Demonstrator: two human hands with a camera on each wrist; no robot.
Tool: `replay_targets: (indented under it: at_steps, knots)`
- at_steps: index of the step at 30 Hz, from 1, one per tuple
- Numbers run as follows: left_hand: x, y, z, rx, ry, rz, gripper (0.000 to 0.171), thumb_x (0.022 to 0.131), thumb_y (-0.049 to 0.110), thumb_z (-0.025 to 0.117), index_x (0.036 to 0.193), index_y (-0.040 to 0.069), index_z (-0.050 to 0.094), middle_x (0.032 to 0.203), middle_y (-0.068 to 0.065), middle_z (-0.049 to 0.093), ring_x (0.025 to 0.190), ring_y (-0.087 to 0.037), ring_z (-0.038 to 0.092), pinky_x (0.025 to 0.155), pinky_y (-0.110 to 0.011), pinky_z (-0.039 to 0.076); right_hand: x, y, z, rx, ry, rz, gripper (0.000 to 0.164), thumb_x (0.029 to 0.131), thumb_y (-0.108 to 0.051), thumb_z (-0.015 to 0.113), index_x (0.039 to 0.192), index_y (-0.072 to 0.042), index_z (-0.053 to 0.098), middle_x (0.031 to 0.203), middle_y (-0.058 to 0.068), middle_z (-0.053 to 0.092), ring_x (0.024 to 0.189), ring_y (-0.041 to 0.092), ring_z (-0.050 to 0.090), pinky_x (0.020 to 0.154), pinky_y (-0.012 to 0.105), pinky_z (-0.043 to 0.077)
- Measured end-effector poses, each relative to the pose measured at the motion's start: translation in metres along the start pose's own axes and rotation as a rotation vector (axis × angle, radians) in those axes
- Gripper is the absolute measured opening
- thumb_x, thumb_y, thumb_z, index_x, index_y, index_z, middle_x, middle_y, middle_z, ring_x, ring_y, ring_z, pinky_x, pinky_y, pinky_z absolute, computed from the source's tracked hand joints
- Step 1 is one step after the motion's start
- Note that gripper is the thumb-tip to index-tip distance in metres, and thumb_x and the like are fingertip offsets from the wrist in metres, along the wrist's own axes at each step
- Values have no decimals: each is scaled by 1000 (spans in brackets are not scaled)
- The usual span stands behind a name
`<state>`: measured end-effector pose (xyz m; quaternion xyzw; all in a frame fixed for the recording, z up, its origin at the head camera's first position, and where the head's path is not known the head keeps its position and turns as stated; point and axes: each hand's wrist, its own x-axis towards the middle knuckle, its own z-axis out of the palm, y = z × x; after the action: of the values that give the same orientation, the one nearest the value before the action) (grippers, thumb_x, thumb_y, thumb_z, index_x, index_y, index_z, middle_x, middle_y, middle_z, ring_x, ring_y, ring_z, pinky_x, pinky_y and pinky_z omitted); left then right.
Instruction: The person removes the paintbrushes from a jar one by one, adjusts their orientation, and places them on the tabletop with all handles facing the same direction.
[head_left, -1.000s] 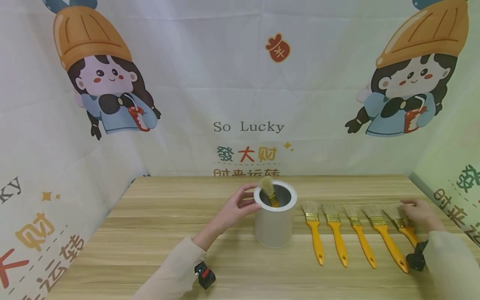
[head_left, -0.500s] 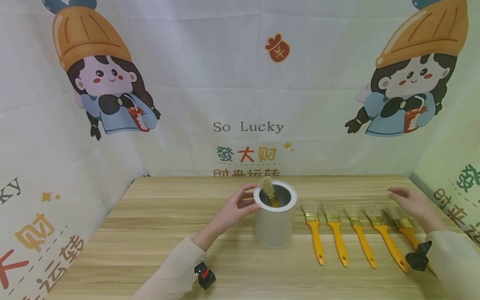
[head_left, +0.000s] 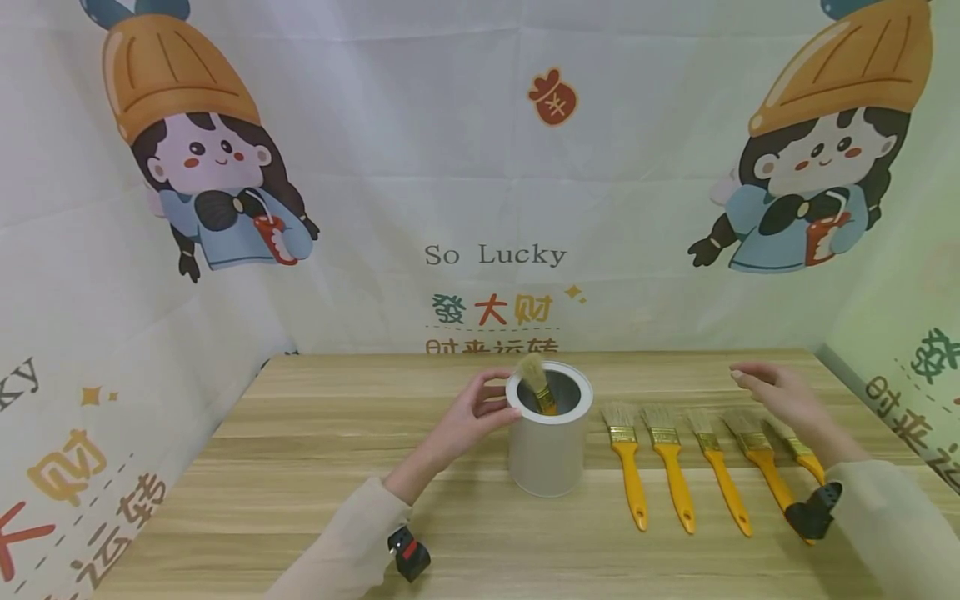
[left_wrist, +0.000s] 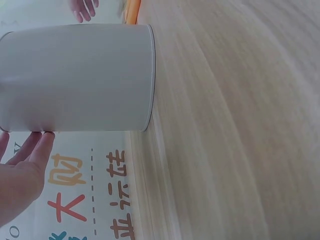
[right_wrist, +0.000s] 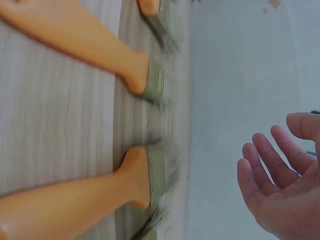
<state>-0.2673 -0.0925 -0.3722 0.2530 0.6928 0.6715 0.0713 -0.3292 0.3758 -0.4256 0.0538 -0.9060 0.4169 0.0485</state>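
Note:
A grey, open-topped can (head_left: 547, 458) stands upright near the middle of the table, with a paintbrush (head_left: 534, 375) leaning inside it, bristles up. My left hand (head_left: 468, 417) holds the can's left side near the rim, thumb to the front; in the left wrist view the fingertips touch the can (left_wrist: 75, 77). Over the right end of a row of yellow-handled paintbrushes (head_left: 632, 475), my right hand (head_left: 795, 404) hovers, holding nothing. In the right wrist view the right hand (right_wrist: 285, 190) has parted, slightly bent fingers. The forearm partly hides the rightmost paintbrush (head_left: 806, 458).
Several paintbrushes lie side by side to the right of the can, bristles toward the back. The wood-grain table (head_left: 337, 433) ends at a printed white cloth (head_left: 360, 292) at the back. Similar cloth hangs at both sides.
My right hand has moved left and up from the rightmost paintbrush, and its fingers have straightened. The left hand and the can have stayed in place.

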Motion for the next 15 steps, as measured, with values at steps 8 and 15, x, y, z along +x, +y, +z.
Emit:
replay_targets:
  at_steps: [8,15]
  knots:
    - [-1,1,2,-10,7,13,51,82,7,62,125,2,35,122,-24,42,111,-34,44,87,-36,43,-23,-79,15,100,-43,-48,56,91,-42,43,126,2,42,121,21,45,105,31,43,84,44,42]
    - [-2,1,3,-15,13,11,48,83,1,60,124,2,36,123,-25,42,111,-35,43,87,-37,42,-39,-140,30,206,-134,-69,50,94,-31,42,126,8,38,125,27,39,111,40,38,92,51,32]
